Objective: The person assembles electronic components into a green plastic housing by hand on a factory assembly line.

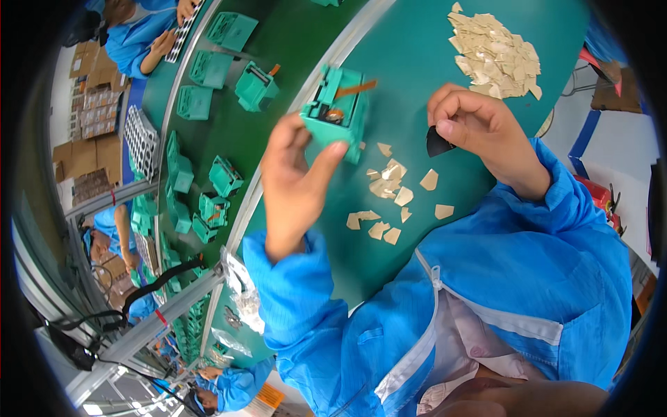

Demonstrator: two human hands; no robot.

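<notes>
My left hand (295,170) grips a green plastic housing (338,115) above the table, thumb on its near side and fingers behind. Black parts, a coppery round part and an orange flat strip (356,88) show on the housing. To the right, my right hand (472,125) pinches a small black piece (438,142) with a curved edge between thumb and fingers; the two held things are apart. Several loose cream-coloured pieces (389,182) lie on the green table (410,55) between and below my hands.
A large heap of cream pieces (493,55) is at the far right. Left of the table's metal rail (313,87), a green conveyor (271,146) carries more housings (256,87). Green trays (233,31) line its far side. Co-workers in blue sit at left; plastic bags (246,299) lie near my left sleeve.
</notes>
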